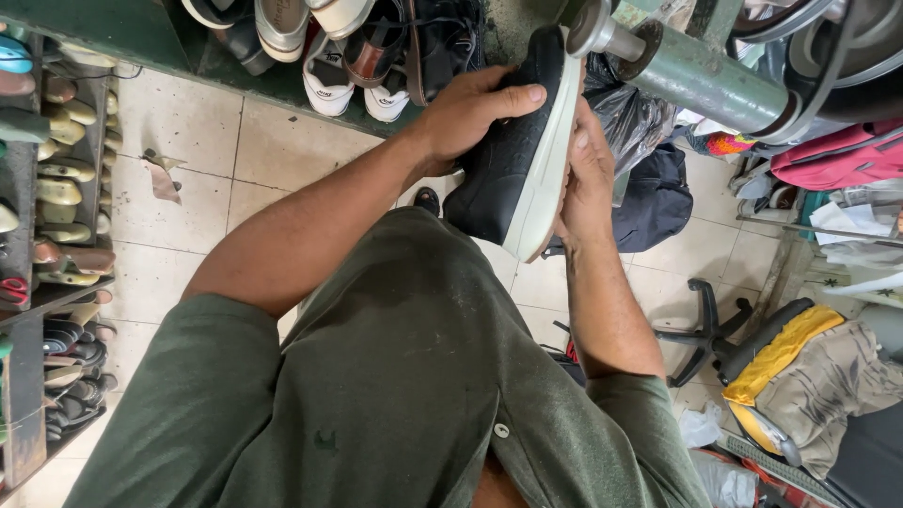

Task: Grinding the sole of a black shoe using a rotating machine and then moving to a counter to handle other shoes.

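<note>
Black leather upper, thick off-white sole: that is the shoe [513, 155] up in both hands, above the person's lap and right against the end of a grey-green machine shaft [691, 75].

Starting at the left, racks of shoe soles and lasts [61, 188] line the wall, pale and dark shapes stacked in rows. A scrap of brown paper [162, 179] lies on the pale tiled floor [273, 141]. Along the far edge, a green shelf carries a jumble of white sneakers [353, 80] and dark sandals.

Now the left hand [466, 113]: it lies over the black upper, fingers pressed together and laid flat along the leather, thumb hidden underneath. The shoe is turned on its side, sole facing right. Its long axis runs from near-left to far-right, one end low toward the lap, the other end up at the shaft's metal tip. Which end is the toe I cannot tell.

The right hand [588, 183] clasps the sole side, fingers curled close together along the white edge, palm against it.

Further right, a dark bag [658, 198] sits on the floor, then a black office chair base [710, 329], a yellow cloth [781, 353] and a pink bag [837, 155] far right.
</note>
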